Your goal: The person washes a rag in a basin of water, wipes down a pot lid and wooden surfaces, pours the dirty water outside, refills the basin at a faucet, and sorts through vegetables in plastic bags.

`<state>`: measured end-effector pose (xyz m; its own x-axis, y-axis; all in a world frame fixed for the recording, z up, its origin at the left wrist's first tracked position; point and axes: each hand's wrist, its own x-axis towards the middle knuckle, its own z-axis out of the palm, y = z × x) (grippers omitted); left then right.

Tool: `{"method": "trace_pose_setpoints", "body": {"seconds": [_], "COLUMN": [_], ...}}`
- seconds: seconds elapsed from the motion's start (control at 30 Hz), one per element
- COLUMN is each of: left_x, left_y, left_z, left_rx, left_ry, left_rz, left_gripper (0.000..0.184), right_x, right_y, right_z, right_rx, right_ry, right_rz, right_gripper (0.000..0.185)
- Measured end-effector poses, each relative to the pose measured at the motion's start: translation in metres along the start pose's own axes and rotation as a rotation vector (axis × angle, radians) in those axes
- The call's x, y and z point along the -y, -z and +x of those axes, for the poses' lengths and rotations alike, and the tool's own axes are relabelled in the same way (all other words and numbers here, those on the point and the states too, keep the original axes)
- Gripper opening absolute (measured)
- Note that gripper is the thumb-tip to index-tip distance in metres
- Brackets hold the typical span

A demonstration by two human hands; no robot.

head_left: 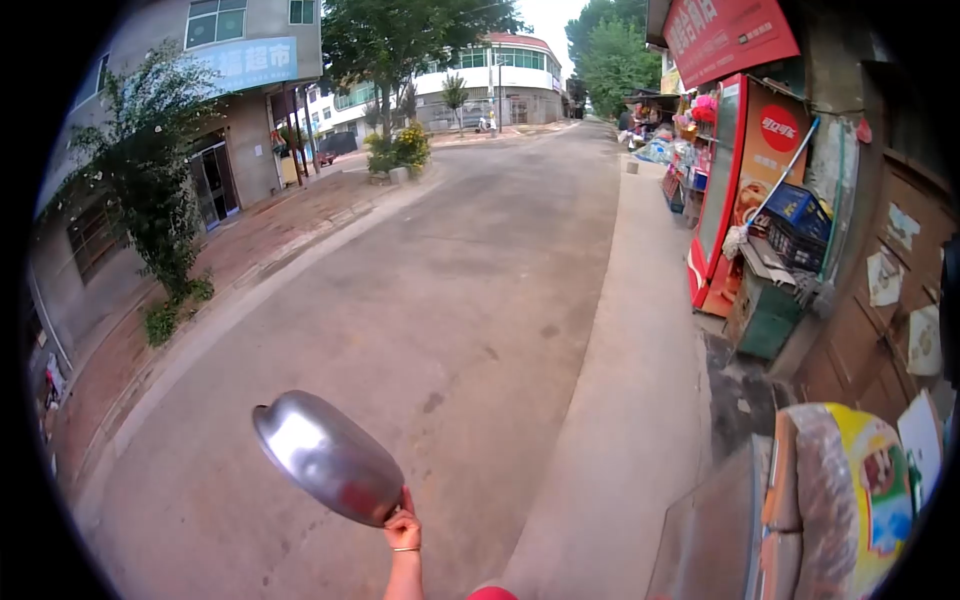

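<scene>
My left hand [403, 529] is closed on the rim of a shiny stainless steel basin [330, 460]. The basin is tipped on its side and held out over the road, with its outer wall towards me. One finger lies along the metal, and the other fingers are partly hidden. A thin bracelet [406, 548] circles that wrist. My right hand is out of view.
A paved road [480, 270] runs ahead. At right stand a red drinks fridge [735, 190], a mop [737, 238], a crate [797, 240] and, close by, a yellow-printed sack [865, 480]. A leafy shrub [160, 190] grows at left.
</scene>
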<state>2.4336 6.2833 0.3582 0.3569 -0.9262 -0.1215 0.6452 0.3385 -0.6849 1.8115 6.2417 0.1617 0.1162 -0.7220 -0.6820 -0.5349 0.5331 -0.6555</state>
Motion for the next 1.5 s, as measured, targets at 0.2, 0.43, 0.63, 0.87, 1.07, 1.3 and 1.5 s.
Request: {"method": "trace_pose_setpoints", "body": {"seconds": [0.2, 0.43, 0.63, 0.87, 1.07, 1.3, 1.5], "left_x": [0.005, 0.057, 0.105, 0.221, 0.287, 0.423, 0.545], "left_y": [0.004, 0.025, 0.120, 0.207, 0.216, 0.278, 0.336], "left_z": [0.200, 0.491, 0.739, 1.010, 1.226, 1.451, 1.704], "left_rx": [0.154, -0.107, -0.393, -0.400, -0.658, -0.629, -0.653], "left_ry": [-0.073, -0.385, -0.557, -0.381, -0.418, -0.416, -0.377], "left_rz": [0.153, 0.901, 1.170, 1.272, 1.479, 1.506, 1.527], "left_gripper": [0.047, 0.040, 0.027, 0.046, 0.039, 0.032, 0.027], "right_x": [0.229, 0.286, 0.364, 0.503, 0.832, 1.228, 1.389], "right_y": [0.059, 0.110, 0.162, 0.300, 0.519, 0.719, 0.761], "right_z": [0.222, 0.352, 0.475, 0.712, 0.867, 0.820, 0.889], "right_rx": [-0.141, -0.011, -0.043, -0.208, -0.682, -0.081, -0.547], "right_ry": [0.139, -0.118, -0.348, -0.320, 0.033, 1.874, 2.881], "right_rz": [-0.014, 0.171, 0.224, 0.244, 0.486, 1.208, 0.387], "right_gripper": [0.022, 0.022, 0.019, 0.016, 0.027, 0.016, 0.016]}}
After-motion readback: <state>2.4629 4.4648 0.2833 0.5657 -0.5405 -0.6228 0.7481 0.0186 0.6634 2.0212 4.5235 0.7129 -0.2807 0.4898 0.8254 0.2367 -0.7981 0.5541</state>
